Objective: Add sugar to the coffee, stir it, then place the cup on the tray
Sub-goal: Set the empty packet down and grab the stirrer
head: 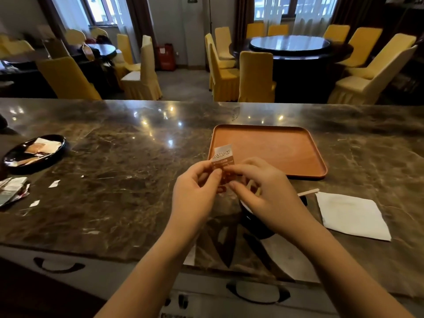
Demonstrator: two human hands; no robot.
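Note:
A brown and white sugar packet [222,157] stands upright between both my hands above the marble counter. My left hand [195,191] pinches its left side and my right hand [263,187] pinches its right side. Under my right hand sits a dark cup [254,222], mostly hidden by the hand and wrist. A wooden stir stick [308,192] pokes out to the right from behind my right hand. The orange tray [286,134] lies just beyond the hands, holding nothing.
A white napkin [353,214] lies right of the cup. At far left are a black oval dish [13,157] with more packets, a crumpled wrapper [12,190] and torn paper scraps [54,183]. Yellow-covered chairs and round tables stand beyond the counter.

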